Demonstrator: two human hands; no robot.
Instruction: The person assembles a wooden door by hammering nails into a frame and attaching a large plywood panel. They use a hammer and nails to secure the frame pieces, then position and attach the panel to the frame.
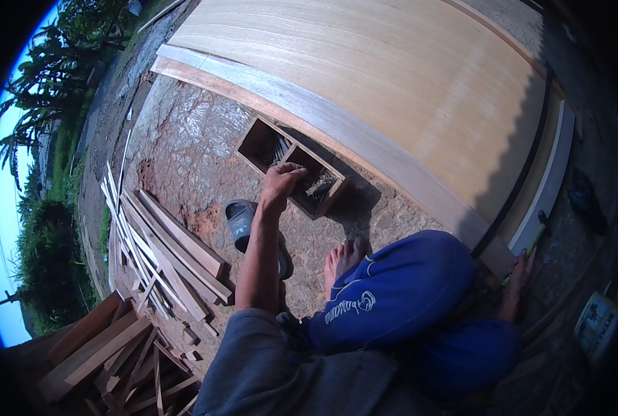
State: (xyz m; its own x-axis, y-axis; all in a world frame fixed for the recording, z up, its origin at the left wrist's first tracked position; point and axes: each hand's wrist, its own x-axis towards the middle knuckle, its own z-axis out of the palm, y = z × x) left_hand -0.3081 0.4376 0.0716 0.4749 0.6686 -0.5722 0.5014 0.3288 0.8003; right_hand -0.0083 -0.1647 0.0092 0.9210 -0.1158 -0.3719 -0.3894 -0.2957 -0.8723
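Note:
My left hand (283, 184) is above a small wooden box (336, 189) with compartments, its fingers pinched together. Whatever may be between the fingertips is too small to make out. Nails (281, 149) appear to lie in one compartment, and dark small pieces lie in another. Off to the right, in shadow, my right hand (521, 269) is closed around the green handle of a hammer (535, 239). The hammer's dark head points away from me, beside the corner of a large wooden panel (392, 90) with strips along its edges.
A dark slipper (239, 223) sits on rough ground left of the box, near my bare foot (343, 260). Long wood strips (173, 243) are strewn at the left, with a pile of offcuts (125, 360) nearer. A white bucket (595, 322) stands at the far right.

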